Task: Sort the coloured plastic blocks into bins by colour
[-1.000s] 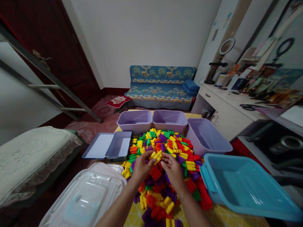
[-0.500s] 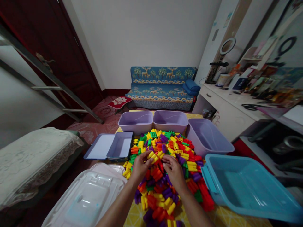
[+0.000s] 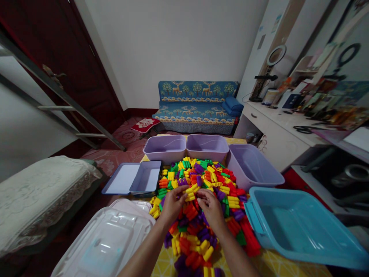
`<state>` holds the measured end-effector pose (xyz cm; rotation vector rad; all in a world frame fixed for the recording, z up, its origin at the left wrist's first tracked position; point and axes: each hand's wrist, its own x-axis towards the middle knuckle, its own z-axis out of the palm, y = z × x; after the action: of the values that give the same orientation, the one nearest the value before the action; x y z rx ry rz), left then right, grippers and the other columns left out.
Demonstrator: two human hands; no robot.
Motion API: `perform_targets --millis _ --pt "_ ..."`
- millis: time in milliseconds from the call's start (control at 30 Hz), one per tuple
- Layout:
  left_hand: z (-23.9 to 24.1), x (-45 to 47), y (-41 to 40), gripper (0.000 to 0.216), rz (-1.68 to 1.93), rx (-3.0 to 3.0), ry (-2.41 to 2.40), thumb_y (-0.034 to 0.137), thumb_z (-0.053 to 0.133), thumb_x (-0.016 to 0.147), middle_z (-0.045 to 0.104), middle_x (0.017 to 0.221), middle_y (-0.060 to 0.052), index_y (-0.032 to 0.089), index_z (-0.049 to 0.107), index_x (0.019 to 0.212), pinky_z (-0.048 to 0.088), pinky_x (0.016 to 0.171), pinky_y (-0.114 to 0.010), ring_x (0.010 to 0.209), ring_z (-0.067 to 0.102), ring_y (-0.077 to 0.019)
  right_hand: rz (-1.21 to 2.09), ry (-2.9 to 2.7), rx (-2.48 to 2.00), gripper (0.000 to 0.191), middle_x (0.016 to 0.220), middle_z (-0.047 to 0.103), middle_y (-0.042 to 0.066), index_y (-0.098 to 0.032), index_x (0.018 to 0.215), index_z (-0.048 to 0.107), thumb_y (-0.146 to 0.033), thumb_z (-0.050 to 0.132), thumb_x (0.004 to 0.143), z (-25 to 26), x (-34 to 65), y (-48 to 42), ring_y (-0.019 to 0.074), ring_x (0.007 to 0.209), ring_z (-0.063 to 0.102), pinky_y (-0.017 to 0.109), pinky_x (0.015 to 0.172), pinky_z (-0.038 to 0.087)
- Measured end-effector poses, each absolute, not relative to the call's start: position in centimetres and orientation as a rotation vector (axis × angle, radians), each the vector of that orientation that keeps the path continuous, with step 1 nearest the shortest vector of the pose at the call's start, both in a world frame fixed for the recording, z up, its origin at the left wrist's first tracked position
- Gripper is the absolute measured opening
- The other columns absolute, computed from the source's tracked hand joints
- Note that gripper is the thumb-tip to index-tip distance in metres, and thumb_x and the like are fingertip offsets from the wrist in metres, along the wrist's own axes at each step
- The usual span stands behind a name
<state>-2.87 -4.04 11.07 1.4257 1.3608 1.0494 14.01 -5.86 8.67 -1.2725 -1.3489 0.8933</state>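
Observation:
A heap of plastic blocks in yellow, red, purple, green and orange covers the middle of a yellow table. Both of my hands rest on the heap close together. My left hand pinches a cluster of yellow blocks with curled fingers. My right hand lies just right of it, fingers bent down onto the blocks and touching the same yellow cluster from the other side.
Two lilac bins stand behind the heap, a third at its right. A large blue tub sits at the near right. A shallow lilac tray and a clear lid lie to the left.
The hands stay at the same spot on the heap. The yellow cluster between them has shifted slightly as the fingers work it; the view moved a little.

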Motion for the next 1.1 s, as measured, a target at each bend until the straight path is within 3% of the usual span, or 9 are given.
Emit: perform_targets --millis 200,333,500,600,733,900,1100 --pt "10.8 -2.8 -4.1 0.030 1.062 1.479 1.392 0.032 0.063 0.078 0.076 0.092 -0.007 0.017 0.074 0.101 0.054 0.070 -0.029 0.079 0.068 -0.0205 0.947 -1.310 -1.275 0.024 0.107 0.069 0.010 -0.021 0.096 0.069 -0.031 0.063 0.075 8.8 14.0 -6.0 0.0241 0.098 0.068 0.038 0.081 0.058" --pt "10.1 -3.7 -3.6 0.026 1.199 1.527 1.521 0.030 0.062 0.080 0.074 0.092 -0.006 0.018 0.073 0.100 0.056 0.074 -0.031 0.081 0.068 -0.0194 0.855 -1.209 -1.330 0.030 0.104 0.071 0.011 -0.020 0.103 0.065 -0.038 0.059 0.080 9.6 16.0 -5.9 0.0243 0.095 0.069 0.039 0.081 0.057" --pt "10.2 -5.7 -4.1 0.031 1.146 1.879 1.738 0.026 0.063 0.082 0.065 0.117 -0.010 0.023 0.070 0.112 0.050 0.097 -0.045 0.110 0.061 -0.0270 0.347 -1.472 -1.652 0.025 0.104 0.071 0.011 -0.022 0.100 0.068 -0.036 0.052 0.085 10.6 21.5 -7.0 0.0273 0.095 0.067 0.044 0.085 0.053" --pt "10.5 -6.1 -5.4 0.055 0.874 2.002 1.814 0.037 0.073 0.075 0.056 0.131 -0.015 0.021 0.062 0.127 0.043 0.104 -0.051 0.123 0.052 -0.0341 0.205 -1.688 -1.946 0.033 0.111 0.069 0.014 -0.021 0.111 0.067 -0.027 0.059 0.080 10.2 23.8 -8.3 0.0312 0.101 0.066 0.045 0.088 0.051" --pt "10.5 -5.1 -6.5 0.088 0.608 1.974 1.679 0.045 0.079 0.066 0.052 0.135 -0.017 0.020 0.044 0.143 0.044 0.103 -0.048 0.124 0.053 -0.0344 0.307 -1.861 -2.045 0.063 0.131 0.060 0.015 -0.018 0.134 0.053 -0.017 0.064 0.073 9.5 23.4 -9.0 0.0313 0.121 0.057 0.043 0.100 0.046" --pt "10.2 -3.2 -5.9 0.084 0.717 1.908 1.540 0.043 0.078 0.068 0.047 0.140 -0.014 0.024 0.044 0.143 0.044 0.103 -0.046 0.125 0.052 -0.0325 0.578 -1.762 -1.784 0.074 0.143 0.051 0.010 -0.020 0.142 0.044 -0.014 0.061 0.070 9.5 19.9 -7.9 0.0266 0.135 0.045 0.043 0.113 0.037" --pt "10.5 -0.8 -4.8 0.075 0.967 1.853 1.239 0.024 0.073 0.071 0.053 0.137 -0.013 0.022 0.047 0.141 0.041 0.108 -0.046 0.127 0.052 -0.0291 0.779 -1.588 -1.477 0.070 0.133 0.058 0.010 -0.021 0.131 0.056 -0.006 0.051 0.063 10.4 15.9 -5.9 0.0239 0.124 0.056 0.043 0.107 0.044"
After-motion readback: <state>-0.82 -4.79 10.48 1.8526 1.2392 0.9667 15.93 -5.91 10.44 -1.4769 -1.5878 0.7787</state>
